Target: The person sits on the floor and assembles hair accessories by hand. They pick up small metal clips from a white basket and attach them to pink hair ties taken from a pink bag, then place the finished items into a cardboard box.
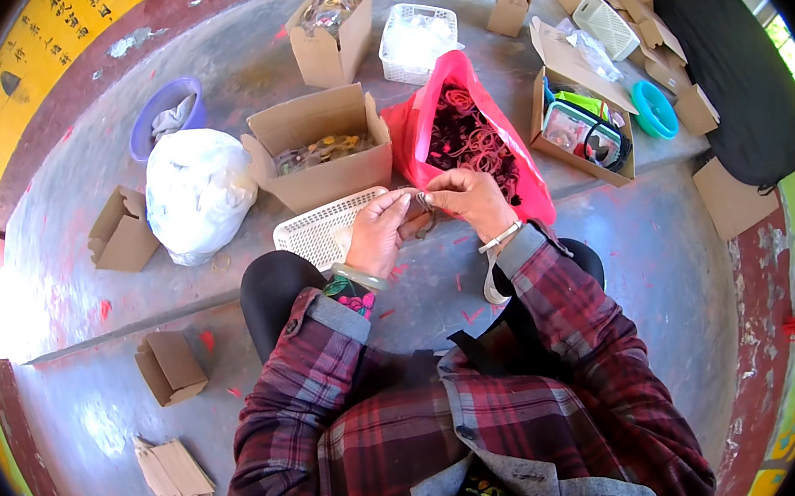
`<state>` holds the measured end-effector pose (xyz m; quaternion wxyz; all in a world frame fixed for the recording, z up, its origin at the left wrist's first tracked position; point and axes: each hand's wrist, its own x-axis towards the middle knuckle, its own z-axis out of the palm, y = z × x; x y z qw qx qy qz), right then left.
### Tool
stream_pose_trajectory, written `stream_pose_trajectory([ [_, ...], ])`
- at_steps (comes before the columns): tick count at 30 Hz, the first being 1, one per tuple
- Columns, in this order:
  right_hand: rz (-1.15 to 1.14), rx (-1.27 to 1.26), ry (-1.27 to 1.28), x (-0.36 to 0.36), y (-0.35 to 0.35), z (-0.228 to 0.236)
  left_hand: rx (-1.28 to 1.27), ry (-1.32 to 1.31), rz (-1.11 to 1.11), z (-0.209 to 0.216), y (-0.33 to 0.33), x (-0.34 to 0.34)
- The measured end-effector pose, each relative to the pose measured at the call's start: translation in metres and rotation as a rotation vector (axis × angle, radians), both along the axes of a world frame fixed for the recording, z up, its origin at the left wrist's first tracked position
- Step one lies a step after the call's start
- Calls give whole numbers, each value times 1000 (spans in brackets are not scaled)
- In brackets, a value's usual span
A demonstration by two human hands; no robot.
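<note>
My left hand (379, 236) and my right hand (476, 203) meet in front of my knees, fingertips pinched close together. Between them is a small, thin brownish strand or cord (421, 209), held by both hands; its exact kind is too small to make out. Just beyond my right hand stands a pink-red plastic bag (412, 142), open at the top, with a mass of dark and pinkish-red cords (471, 146) inside. Beside my left hand lies a white perforated plastic basket (314, 237). Behind that basket, an open cardboard box (327, 180) holds small, shiny packaged pieces.
A full white plastic bag (200, 196), a purple basin (139, 130) and small cardboard boxes (172, 368) are on the left. Farther back are a tall cardboard box (331, 56) and a white basket (410, 70). A filled box (540, 126) and a teal basin (654, 111) stand right. A step edge crosses the floor.
</note>
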<state>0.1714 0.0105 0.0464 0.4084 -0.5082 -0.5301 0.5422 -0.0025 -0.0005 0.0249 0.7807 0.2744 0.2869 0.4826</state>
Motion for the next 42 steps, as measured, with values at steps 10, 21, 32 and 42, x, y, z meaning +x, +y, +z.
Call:
stream_pose_trajectory([
  [10, 21, 678, -739, -4, -9, 24, -2, 163, -56, 9, -3, 1],
  [21, 31, 624, -762, -1, -10, 22, -1, 204, -76, 5, -4, 2],
  [32, 242, 621, -744, 3, -9, 6, 129, 395, -142, 4, -5, 3],
  [42, 102, 616, -651, -1, -11, 21, 19, 204, -101, -1, -2, -1],
])
